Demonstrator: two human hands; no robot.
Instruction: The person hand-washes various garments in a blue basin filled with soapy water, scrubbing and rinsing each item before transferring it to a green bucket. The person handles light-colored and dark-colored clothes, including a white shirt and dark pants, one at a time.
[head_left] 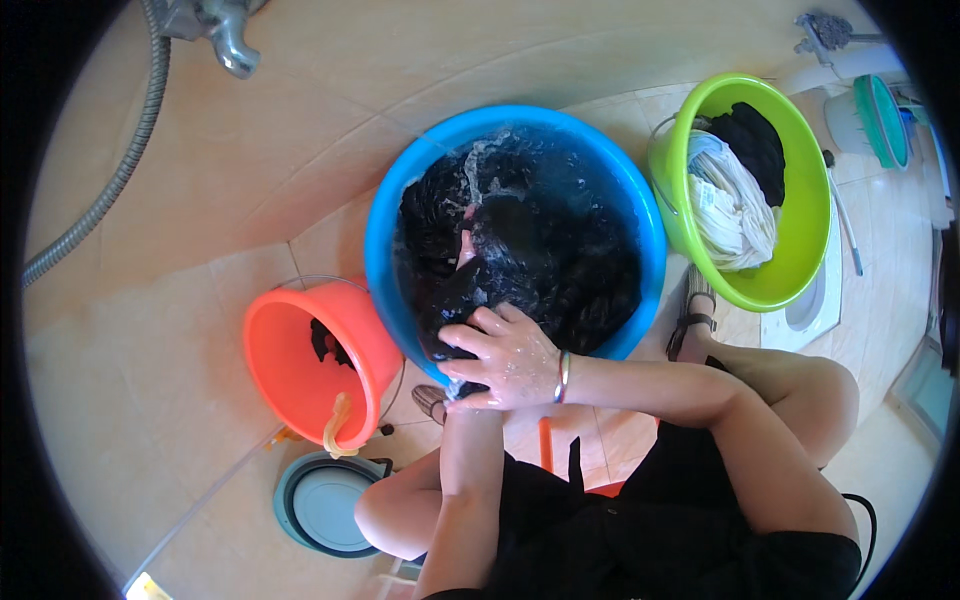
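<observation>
A blue basin (378, 225) holds dark water and soaked black cloth (590, 290). My right hand (510, 360), with a bracelet at the wrist, lies across my left wrist at the near rim. Its fingers are spread and bent over wet black cloth, and they grip it. My left forearm reaches up beneath it into the basin. Of my left hand (466, 250), only some pale fingers show among the folds; black cloth covers the rest, so its grip is hidden. Water splashes up just beyond those fingers.
A green bucket (815, 240) at the right holds white cloth (730, 210) and black cloth (755, 150). At the left, an orange bucket (372, 335) has dark cloth inside. A grey-blue folding basin (335, 510) lies below it. A tap (232, 45) and metal hose (130, 170) hang upper left.
</observation>
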